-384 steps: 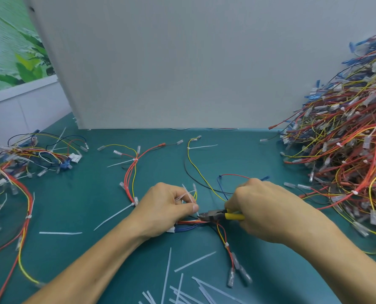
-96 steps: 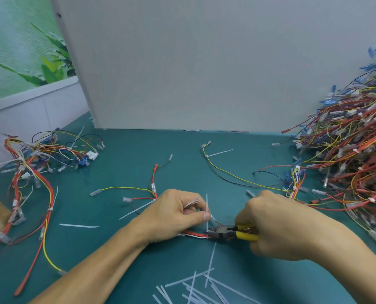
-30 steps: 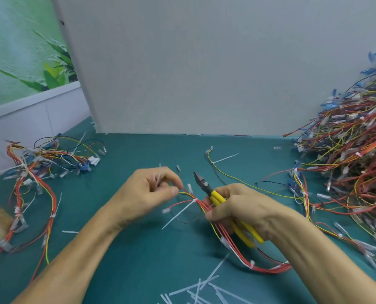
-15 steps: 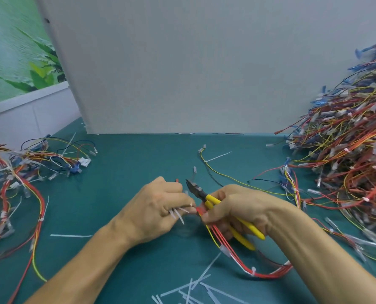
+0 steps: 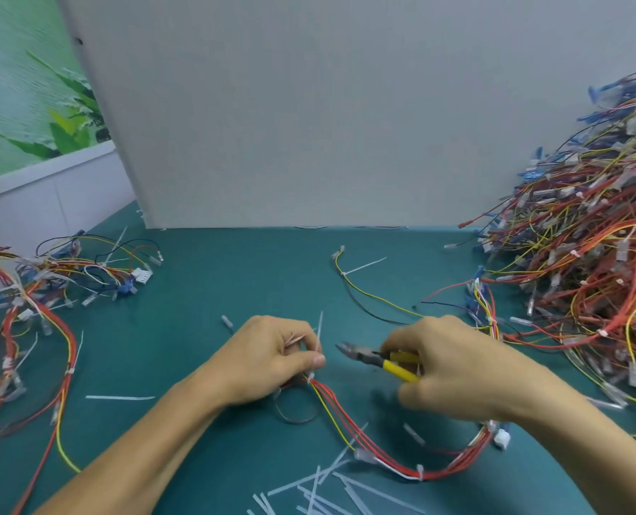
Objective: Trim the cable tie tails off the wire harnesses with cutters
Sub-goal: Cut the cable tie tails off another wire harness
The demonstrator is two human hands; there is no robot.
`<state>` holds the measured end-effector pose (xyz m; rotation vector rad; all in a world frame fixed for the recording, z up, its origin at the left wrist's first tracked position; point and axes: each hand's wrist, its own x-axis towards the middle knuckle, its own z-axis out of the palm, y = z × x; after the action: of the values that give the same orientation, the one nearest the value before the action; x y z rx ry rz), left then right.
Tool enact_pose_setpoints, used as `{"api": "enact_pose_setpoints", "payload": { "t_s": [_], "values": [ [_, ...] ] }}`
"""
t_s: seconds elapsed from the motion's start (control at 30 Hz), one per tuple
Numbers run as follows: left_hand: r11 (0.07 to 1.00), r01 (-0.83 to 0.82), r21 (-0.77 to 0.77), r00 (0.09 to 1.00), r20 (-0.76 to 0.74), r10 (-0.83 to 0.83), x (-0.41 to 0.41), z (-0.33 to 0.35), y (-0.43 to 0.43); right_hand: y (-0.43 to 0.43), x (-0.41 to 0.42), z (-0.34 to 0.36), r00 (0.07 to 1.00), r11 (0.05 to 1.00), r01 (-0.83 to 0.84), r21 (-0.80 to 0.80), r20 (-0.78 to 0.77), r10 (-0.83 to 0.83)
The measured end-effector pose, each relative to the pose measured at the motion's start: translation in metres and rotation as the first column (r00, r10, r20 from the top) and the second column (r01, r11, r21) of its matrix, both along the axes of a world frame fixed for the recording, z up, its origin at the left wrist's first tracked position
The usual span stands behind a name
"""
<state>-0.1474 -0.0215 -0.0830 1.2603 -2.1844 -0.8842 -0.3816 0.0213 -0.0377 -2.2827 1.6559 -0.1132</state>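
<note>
My left hand [image 5: 268,356] pinches a wire harness [image 5: 349,414] of red and yellow wires at a white cable tie. The tie's tail [image 5: 320,330] sticks straight up above my fingers. The harness curves down and right across the green mat to a white connector [image 5: 502,438]. My right hand [image 5: 457,369] grips the yellow-handled cutters [image 5: 377,360]. Their dark jaws point left and sit a short gap to the right of the tail, not touching it.
A tall heap of harnesses [image 5: 591,276] fills the right side. A smaller bundle [image 5: 45,291] lies at the left. Cut white tie tails [image 5: 323,488] litter the near mat, and one more [image 5: 119,397] lies left of my forearm. A grey board [image 5: 346,124] stands behind.
My hands have come down to the mat. The right hand has swung the cutters from pointing up-left to pointing level at the tie tail. The left hand has shifted its pinch along the harness.
</note>
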Motion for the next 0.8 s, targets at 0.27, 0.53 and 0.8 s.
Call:
{"api": "enact_pose_setpoints", "payload": {
  "t_s": [0.27,0.53,0.8],
  "values": [
    [0.996,-0.076,0.051,0.982,-0.171,0.083,0.004,-0.012,0.007,0.008,0.024,-0.015,0.974,0.986,-0.131,-0.099,-0.199,0.110],
    [0.998,-0.064,0.016,0.987,-0.144,0.066,0.006,-0.012,0.007,0.007,0.026,-0.014,0.973,0.986,-0.125,-0.112,-0.209,0.100],
    [0.997,-0.066,0.035,0.985,-0.155,0.070,0.007,-0.015,0.007,0.007,0.032,-0.018,0.981,0.985,-0.123,-0.121,-0.168,0.102]
  ]
}}
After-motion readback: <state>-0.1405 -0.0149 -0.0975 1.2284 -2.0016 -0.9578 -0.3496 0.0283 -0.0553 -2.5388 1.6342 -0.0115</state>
